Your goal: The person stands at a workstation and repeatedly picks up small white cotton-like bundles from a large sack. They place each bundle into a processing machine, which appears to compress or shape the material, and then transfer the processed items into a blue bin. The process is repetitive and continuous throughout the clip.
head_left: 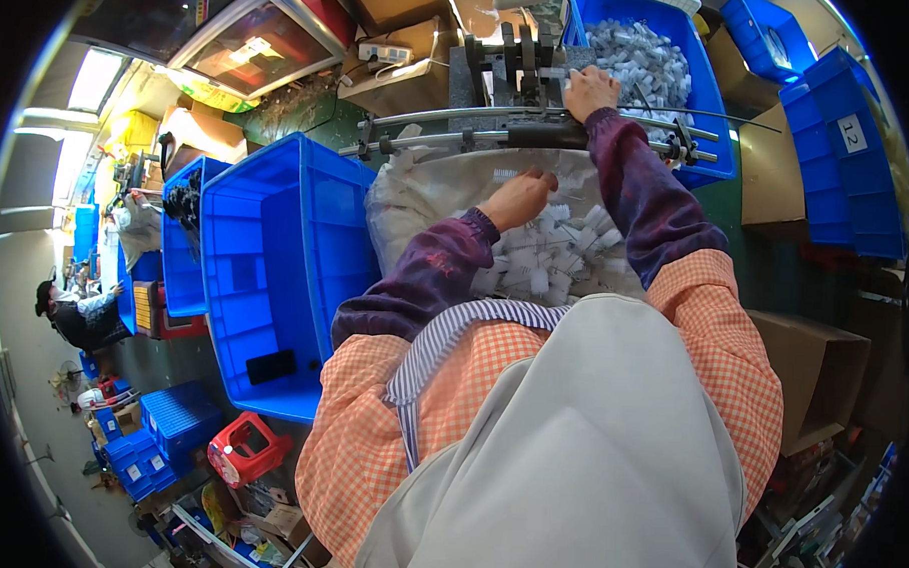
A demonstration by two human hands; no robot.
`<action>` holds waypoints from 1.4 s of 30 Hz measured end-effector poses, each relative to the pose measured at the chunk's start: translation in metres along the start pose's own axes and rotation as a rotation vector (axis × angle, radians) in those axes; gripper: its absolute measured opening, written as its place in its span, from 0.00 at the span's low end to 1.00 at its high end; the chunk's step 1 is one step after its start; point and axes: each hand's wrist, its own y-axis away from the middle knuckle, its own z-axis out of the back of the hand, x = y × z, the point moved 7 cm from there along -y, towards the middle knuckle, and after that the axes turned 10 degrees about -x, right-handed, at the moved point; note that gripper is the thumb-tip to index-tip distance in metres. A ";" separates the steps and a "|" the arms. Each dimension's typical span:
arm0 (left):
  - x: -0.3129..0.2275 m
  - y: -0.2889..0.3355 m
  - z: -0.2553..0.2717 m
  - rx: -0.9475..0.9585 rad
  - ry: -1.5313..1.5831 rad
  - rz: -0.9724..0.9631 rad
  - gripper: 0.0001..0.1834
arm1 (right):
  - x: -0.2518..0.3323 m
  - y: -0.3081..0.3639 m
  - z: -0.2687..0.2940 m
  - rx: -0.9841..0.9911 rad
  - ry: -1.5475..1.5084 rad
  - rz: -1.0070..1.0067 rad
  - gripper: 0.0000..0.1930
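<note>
My right hand (pixel 591 92) is at the grey metal machine (pixel 507 71). Its fingers are bent together beside the machine's dark upright parts, and what they grip is hidden. Lower and to the left, my left hand (pixel 518 198) hovers over a pale cloth (pixel 407 197). Thumb and fingers are drawn together there; anything between them is too small to make out. Many small white brush-like pieces (pixel 551 252) with thin stems lie heaped on the cloth below this hand. Metal rods and a dark roller (pixel 545 136) run crosswise between my two hands.
A blue bin (pixel 639 15) full of similar whitish pieces stands behind the machine, right. Beside my left arm is a large blue crate (pixel 312 219) with a dark flat object inside. Further blue crates (pixel 825 147) and a cardboard box (pixel 807 376) stand right. Another person (pixel 78 316) is far left.
</note>
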 end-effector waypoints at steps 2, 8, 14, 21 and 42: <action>-0.005 -0.003 0.008 -0.064 0.048 -0.032 0.09 | -0.021 -0.005 -0.002 -0.020 -0.083 -0.003 0.13; -0.037 -0.013 0.044 -0.221 0.069 -0.090 0.05 | -0.046 -0.024 0.014 0.037 0.164 0.117 0.11; -0.062 -0.024 0.069 -0.355 0.061 -0.115 0.06 | -0.130 -0.015 0.075 -0.052 0.294 -0.396 0.11; -0.068 -0.037 0.083 -0.472 0.049 -0.090 0.09 | 0.008 0.069 0.096 0.539 -0.931 0.341 0.17; 0.045 0.014 0.006 0.118 -0.599 0.312 0.12 | -0.006 -0.017 -0.008 -0.054 -0.083 0.097 0.09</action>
